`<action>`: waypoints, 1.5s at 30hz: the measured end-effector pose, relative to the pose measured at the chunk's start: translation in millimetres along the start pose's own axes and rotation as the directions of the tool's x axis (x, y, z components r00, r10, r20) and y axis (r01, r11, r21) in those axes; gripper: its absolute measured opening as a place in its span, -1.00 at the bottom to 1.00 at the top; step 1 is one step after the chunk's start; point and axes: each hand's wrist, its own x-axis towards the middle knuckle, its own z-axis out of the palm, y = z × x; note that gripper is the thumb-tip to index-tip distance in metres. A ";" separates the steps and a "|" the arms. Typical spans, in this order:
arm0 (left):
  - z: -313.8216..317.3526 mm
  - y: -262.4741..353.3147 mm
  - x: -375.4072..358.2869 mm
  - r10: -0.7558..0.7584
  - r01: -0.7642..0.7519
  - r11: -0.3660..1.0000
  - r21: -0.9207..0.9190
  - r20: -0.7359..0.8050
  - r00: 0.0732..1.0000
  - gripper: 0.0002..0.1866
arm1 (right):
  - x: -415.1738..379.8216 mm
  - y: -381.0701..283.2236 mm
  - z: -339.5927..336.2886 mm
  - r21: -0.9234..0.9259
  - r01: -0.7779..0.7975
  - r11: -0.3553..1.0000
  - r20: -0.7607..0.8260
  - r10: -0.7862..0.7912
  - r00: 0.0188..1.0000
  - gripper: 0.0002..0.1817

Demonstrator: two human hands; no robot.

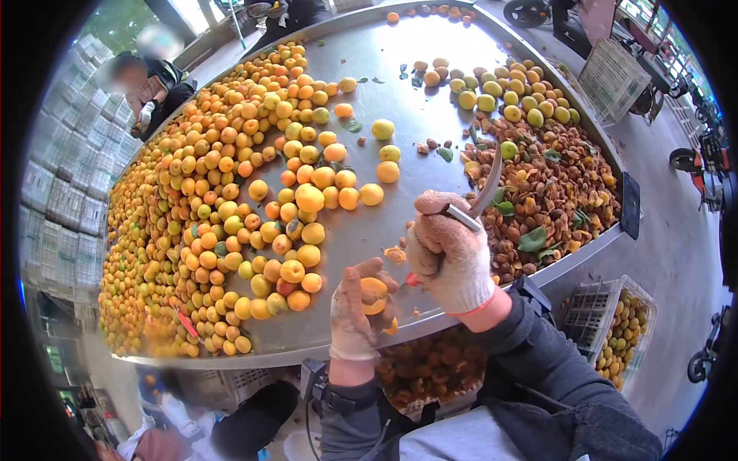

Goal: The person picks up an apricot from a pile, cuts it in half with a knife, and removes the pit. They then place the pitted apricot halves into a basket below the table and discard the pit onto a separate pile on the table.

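Note:
My left hand point(358, 311), in a soiled white glove, is closed around an orange apricot point(373, 295) just over the table's near edge. Another bit of orange fruit point(391, 326) shows below its fingers. My right hand point(452, 250), also gloved, is a fist around a knife. The curved knife blade point(490, 183) points up and away, with a metal collar point(463, 218) at the fist; a red end shows below. Whole apricots point(231, 200) cover the left of the metal table point(350, 238). Brown pits point(530, 196) and scraps are heaped to the right.
Below the near edge is a container of apricot halves point(430, 365). A white crate of fruit point(619, 334) stands at right, an empty-looking crate point(613, 81) farther back. People work at the far left and near left; a red-handled knife point(187, 323) shows there. Stacked crates point(69, 169) line the left.

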 end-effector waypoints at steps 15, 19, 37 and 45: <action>15.3 -18.8 -1.0 0.081 -0.075 0.988 0.134 -0.039 0.996 -0.42 | 19.9 32.4 -9.2 -0.414 0.630 0.657 0.505 -0.411 0.759 -0.83; 18.1 -11.9 0.5 -0.037 0.057 0.980 0.193 -0.105 0.994 -0.50 | 18.7 15.3 1.9 -0.213 -0.120 0.970 0.124 0.149 0.981 -0.83; -6.0 -15.4 23.3 0.373 -0.327 0.915 0.234 -0.186 0.909 -0.39 | 12.3 34.0 -14.5 -0.859 0.425 0.285 0.486 0.193 0.852 -0.71; -16.9 -9.3 19.0 0.264 -0.237 0.958 0.159 -0.171 0.949 -0.42 | 23.7 27.4 -26.7 -0.938 0.332 0.100 0.333 -0.008 0.943 -0.74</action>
